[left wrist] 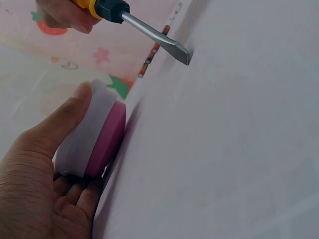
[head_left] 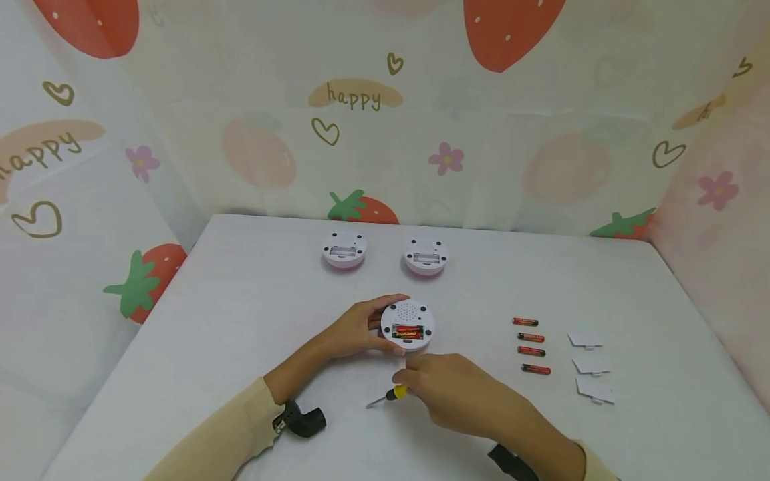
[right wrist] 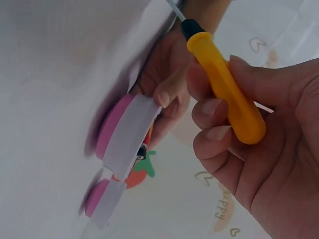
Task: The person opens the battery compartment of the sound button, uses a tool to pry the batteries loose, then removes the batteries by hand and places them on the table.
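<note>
A round white and pink device [head_left: 409,310] faces up with its battery slot uncovered. Red batteries [head_left: 408,332] lie inside that slot. My left hand [head_left: 351,329] grips the device from the left, the thumb [left wrist: 75,107] on its white rim and the fingers curled by its pink side. Just in front of the device, my right hand [head_left: 460,394] holds a flat-blade screwdriver [right wrist: 227,89] by its yellow handle. The metal blade [left wrist: 154,36] points left, apart from the device.
Two similar devices, a left one [head_left: 343,252] and a right one [head_left: 426,259], stand farther back with battery slots uncovered. Several red batteries [head_left: 531,351] lie in a column to the right. Beside them are three white battery covers [head_left: 592,366]. A printed cloth wall [head_left: 469,194] borders the table.
</note>
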Available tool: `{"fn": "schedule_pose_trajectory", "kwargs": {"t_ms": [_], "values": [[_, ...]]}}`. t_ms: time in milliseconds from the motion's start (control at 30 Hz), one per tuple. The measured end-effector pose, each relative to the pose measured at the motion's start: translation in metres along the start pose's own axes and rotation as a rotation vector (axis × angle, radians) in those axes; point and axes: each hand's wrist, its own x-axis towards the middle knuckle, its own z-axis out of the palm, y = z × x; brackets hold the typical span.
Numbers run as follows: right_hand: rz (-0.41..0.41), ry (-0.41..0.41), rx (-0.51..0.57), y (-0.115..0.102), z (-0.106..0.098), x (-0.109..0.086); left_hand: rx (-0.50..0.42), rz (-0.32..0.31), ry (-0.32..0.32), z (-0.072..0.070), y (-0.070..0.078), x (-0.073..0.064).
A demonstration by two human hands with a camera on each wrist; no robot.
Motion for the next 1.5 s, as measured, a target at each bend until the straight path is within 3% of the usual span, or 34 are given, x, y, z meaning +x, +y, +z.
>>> {"fn": "schedule_pose_trajectory", "kwargs": {"t_ms": [433,1167,1333,1500], "values": [[0.037,-0.119,-0.002,0.006,0.006,0.004,-0.004,0.006,0.003,0.000,0.001,0.002],[0.083,-0.180,-0.017,0.013,0.024,0.014,0.005,-0.003,-0.003,-0.001,0.004,0.002],[0.079,-0.138,-0.006,0.020,0.020,0.014,-0.014,-0.011,-0.001,-0.001,0.004,0.000],[0.154,0.013,0.038,0.035,0.005,0.009,-0.025,-0.015,-0.004,0.002,0.004,0.000]]}}
